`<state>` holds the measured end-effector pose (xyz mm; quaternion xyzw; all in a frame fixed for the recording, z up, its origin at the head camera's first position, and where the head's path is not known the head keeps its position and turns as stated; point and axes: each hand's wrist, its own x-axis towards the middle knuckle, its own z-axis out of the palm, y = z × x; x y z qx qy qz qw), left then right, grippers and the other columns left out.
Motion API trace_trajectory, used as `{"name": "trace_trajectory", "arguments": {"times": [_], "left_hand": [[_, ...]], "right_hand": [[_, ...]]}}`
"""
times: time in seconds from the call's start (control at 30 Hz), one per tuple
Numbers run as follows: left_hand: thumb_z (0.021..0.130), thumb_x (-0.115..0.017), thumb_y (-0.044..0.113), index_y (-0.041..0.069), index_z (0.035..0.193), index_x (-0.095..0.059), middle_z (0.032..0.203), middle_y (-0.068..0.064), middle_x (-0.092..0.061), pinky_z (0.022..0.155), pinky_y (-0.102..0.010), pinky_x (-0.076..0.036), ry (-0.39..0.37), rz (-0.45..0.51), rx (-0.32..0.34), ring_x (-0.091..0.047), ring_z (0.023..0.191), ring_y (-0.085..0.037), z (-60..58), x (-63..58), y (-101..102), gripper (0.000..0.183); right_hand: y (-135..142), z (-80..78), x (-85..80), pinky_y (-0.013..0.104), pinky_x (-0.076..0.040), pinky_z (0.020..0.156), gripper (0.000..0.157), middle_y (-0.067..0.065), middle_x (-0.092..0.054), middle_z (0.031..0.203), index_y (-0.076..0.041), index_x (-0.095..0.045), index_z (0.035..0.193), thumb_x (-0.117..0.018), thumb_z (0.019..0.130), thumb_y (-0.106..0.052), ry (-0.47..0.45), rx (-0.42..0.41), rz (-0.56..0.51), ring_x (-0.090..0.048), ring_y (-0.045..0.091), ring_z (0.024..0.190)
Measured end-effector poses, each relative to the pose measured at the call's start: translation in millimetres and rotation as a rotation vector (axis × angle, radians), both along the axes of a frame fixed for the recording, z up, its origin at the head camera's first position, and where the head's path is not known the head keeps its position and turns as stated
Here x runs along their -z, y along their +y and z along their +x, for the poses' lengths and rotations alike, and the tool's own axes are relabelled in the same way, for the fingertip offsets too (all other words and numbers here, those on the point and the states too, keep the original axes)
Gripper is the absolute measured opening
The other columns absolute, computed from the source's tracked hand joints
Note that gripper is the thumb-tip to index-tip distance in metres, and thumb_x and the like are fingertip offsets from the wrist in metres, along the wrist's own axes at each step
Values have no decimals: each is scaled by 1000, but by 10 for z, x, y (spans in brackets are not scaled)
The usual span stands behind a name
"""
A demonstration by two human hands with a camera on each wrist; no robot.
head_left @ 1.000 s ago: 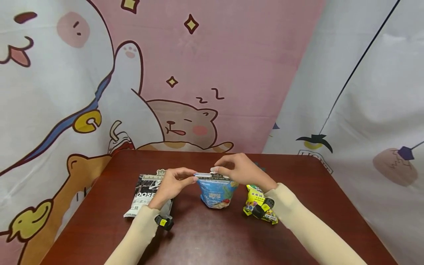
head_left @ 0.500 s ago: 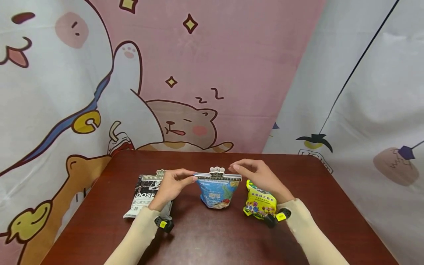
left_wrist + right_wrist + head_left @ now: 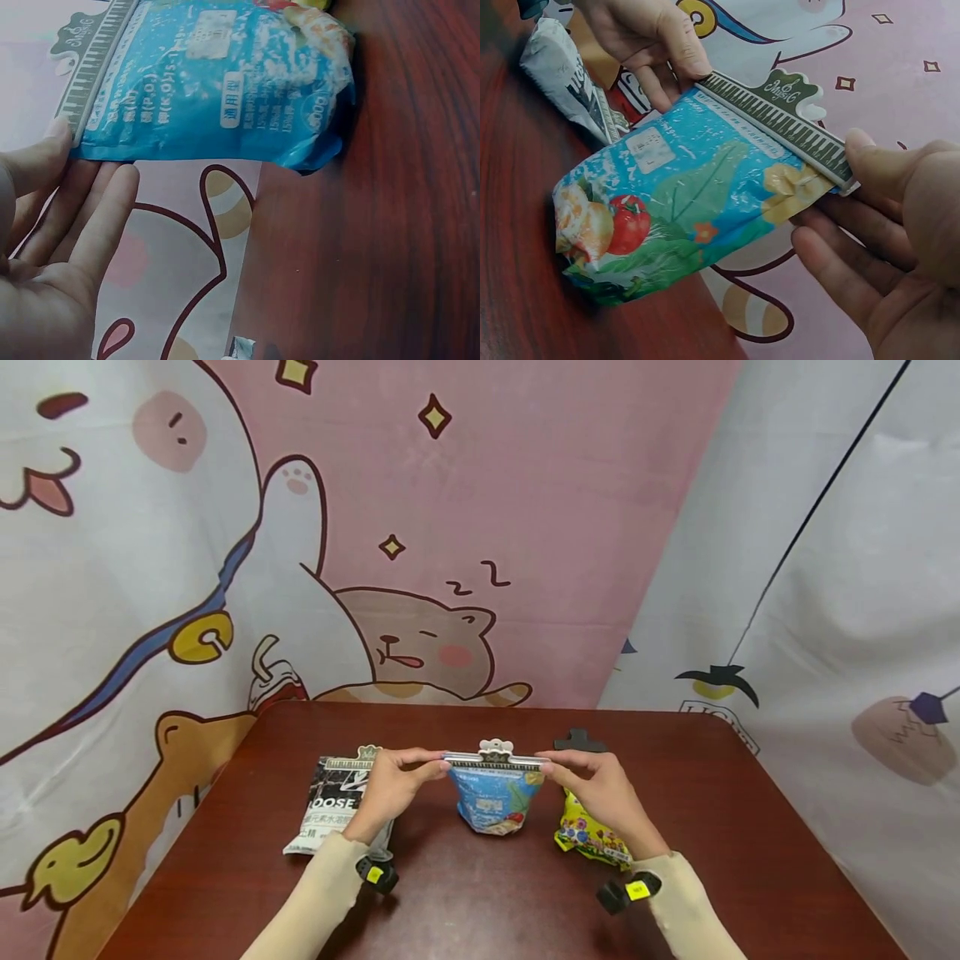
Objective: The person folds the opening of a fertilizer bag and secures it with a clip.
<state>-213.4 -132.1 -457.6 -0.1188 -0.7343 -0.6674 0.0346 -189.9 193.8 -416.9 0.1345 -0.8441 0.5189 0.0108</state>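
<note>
Now that the right hand (image 3: 606,787), off the clip (image 3: 465,762) a moment ago, pinches its right end, left hand (image 3: 390,787) pinching the left, the blue bag (image 3: 491,797) is steadied upright by both, between black bag (image 3: 324,806) (left) and yellow bag (image 3: 588,842) (right). Bags: three. Clips: two, second clip (image 3: 345,763) on black bag. Dark piece (image 3: 579,738), beyond yellow bag: one.

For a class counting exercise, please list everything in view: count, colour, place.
blue bag: 1, blue, centre
piano-key clip: 1, black and white, on blue bag
lettered bag: 1, black and white, left
second clip: 1, pale, on lettered bag
yellow bag: 1, yellow, right
dark clip: 1, black, beyond yellow bag
table: 1, reddish brown, beneath
backdrop: count unclear, pink and white, behind
wrist cameras: 2, black, foreground
sleeves: 2, cream, foreground
left hand: 1, pinching piano-key clip's left end
right hand: 1, pinching right end
</note>
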Motion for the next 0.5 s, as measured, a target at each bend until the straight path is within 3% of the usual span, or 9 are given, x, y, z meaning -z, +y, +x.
{"name": "trace_trajectory", "arguments": {"times": [0.13,0.37,0.47,0.5], "left_hand": [[89,-80,17,4,107,-81,105,-17,-78,83,-34,-63,20,36,3,-77,91,-38,11,0,36,22],[90,-78,8,-3,106,-79,110,-23,-76,80,-36,-63,78,85,-12,-79,85,-29,11,-11,59,19],[90,-78,8,-3,104,-79,109,-23,-76,80,-35,-63,79,80,-21,-79,85,-33,2,-4,74,18],[90,-79,9,-3,104,-79,109,-23,-77,80,-35,-63,76,77,-22,-78,86,-36,-1,-1,79,19]], "right_hand": [[-14,15,48,24,-57,73,31,5,-78,115,-19,-77,121,-73,96,-36,23,8,-63,-75,20,98],[-59,31,130,21,-55,66,31,6,-77,117,-14,-77,121,-73,95,-31,36,-10,-124,-75,12,88],[-57,34,147,22,-55,64,32,6,-77,118,-14,-76,123,-73,96,-31,35,-10,-129,-75,10,87],[-52,35,154,21,-51,58,31,6,-77,118,-17,-76,122,-73,96,-32,33,-3,-122,-73,9,77]]}}
